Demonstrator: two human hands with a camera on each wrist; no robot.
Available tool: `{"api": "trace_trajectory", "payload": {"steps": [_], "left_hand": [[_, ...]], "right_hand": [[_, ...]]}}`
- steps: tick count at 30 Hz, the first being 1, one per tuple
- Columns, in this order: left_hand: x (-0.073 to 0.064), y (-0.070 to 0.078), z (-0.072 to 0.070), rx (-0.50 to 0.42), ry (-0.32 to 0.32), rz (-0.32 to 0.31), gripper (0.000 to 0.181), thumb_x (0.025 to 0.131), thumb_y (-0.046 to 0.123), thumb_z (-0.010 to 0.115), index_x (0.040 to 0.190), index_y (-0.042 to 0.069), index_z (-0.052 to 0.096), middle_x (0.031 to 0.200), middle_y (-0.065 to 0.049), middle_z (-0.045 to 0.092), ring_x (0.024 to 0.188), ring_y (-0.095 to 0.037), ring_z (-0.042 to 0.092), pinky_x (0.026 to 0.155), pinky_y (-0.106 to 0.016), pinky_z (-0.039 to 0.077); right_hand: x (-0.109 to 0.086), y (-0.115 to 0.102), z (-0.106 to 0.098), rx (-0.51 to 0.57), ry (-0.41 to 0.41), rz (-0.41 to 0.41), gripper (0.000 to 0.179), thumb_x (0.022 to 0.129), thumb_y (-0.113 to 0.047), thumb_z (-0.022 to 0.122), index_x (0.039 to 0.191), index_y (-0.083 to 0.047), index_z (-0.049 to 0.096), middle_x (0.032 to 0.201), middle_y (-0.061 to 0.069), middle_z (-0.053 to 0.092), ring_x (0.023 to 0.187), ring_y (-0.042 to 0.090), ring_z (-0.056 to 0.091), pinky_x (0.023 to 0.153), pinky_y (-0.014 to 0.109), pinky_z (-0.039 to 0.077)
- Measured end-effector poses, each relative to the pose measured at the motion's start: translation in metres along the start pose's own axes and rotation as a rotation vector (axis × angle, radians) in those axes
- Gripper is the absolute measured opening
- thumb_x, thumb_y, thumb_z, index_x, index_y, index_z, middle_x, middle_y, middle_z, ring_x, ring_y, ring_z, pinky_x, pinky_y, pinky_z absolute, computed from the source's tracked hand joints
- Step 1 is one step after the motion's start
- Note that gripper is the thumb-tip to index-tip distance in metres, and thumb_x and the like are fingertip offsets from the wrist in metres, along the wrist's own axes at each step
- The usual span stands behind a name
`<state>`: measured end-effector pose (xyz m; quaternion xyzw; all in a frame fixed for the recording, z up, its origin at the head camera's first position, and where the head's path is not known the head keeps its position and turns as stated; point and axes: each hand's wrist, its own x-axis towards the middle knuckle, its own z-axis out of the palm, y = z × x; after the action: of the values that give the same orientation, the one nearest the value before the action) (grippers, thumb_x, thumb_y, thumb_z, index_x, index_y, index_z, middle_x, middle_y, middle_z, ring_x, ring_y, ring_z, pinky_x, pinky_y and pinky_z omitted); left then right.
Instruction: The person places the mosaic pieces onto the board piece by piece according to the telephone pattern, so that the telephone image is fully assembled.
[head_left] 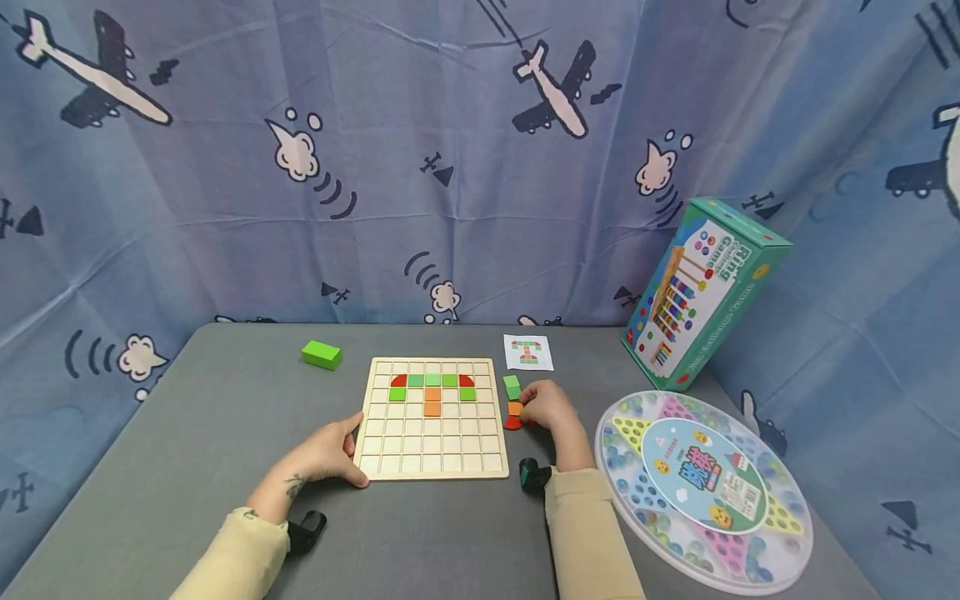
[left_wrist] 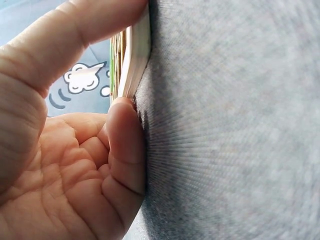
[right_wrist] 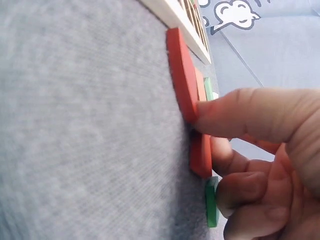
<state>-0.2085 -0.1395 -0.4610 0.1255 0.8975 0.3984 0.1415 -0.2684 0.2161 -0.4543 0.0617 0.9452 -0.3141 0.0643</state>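
Observation:
A wooden grid board (head_left: 431,450) lies on the grey table, with red, green and orange tiles set in its upper squares. My left hand (head_left: 330,450) holds the board's left edge near the lower corner; in the left wrist view its thumb and curled fingers touch the pale edge (left_wrist: 137,50). Right of the board, my right hand (head_left: 551,408) pinches at a small group of loose tiles. In the right wrist view its thumb meets a curved red tile (right_wrist: 181,75), and a second red tile (right_wrist: 201,157) sits by the fingers. Orange (head_left: 515,408) and green tiles (head_left: 512,386) lie beside them.
Above the loose tiles lies a pattern card (head_left: 528,364). A green block (head_left: 322,355) stands at the back left. To the right are a round marble game board (head_left: 630,500) and a tall, tilted ring game box (head_left: 697,292). A patterned curtain (head_left: 420,167) hangs behind.

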Motion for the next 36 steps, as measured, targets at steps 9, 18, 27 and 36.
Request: {"api": "trace_trajectory", "payload": {"steps": [9,18,27,36], "left_hand": [[0.001,0.0,0.001,0.01,0.0,-0.003,0.109,0.05,0.004,0.085,0.141,-0.011,0.026,0.072,-0.007,0.048,0.062,-0.016,0.042,0.055,-0.027,0.034],[0.0,0.001,0.001,0.01,0.0,-0.01,0.109,0.05,0.004,0.085,0.141,-0.011,0.026,0.072,-0.007,0.048,0.062,-0.016,0.042,0.056,-0.027,0.034],[0.0,0.0,0.0,-0.006,-0.002,-0.001,0.109,0.05,0.004,0.085,0.141,-0.011,0.026,0.072,-0.007,0.047,0.062,-0.016,0.042,0.055,-0.027,0.034],[0.001,-0.001,0.001,-0.004,0.0,-0.005,0.109,0.05,0.004,0.085,0.141,-0.011,0.026,0.072,-0.007,0.047,0.062,-0.016,0.042,0.055,-0.027,0.034]], "right_hand": [[-0.004,0.0,-0.005,-0.006,0.071,0.023,0.019,0.068,-0.018,0.073,0.083,-0.009,0.064,0.082,0.006,0.06,0.066,0.02,0.052,0.055,0.029,0.039],[-0.009,-0.017,0.005,0.623,0.197,-0.157,0.023,0.069,0.008,0.059,0.089,-0.001,0.053,0.066,-0.001,0.048,0.058,0.01,0.041,0.052,0.023,0.036],[-0.02,-0.04,0.032,1.171,0.106,-0.343,0.029,0.077,0.014,0.057,0.093,-0.011,0.056,0.068,-0.006,0.057,0.044,0.003,0.034,0.042,0.018,0.025],[-0.024,-0.056,0.056,1.163,-0.018,-0.28,0.027,0.076,0.01,0.062,0.097,-0.007,0.06,0.068,-0.006,0.06,0.046,0.003,0.038,0.043,0.018,0.026]]}}
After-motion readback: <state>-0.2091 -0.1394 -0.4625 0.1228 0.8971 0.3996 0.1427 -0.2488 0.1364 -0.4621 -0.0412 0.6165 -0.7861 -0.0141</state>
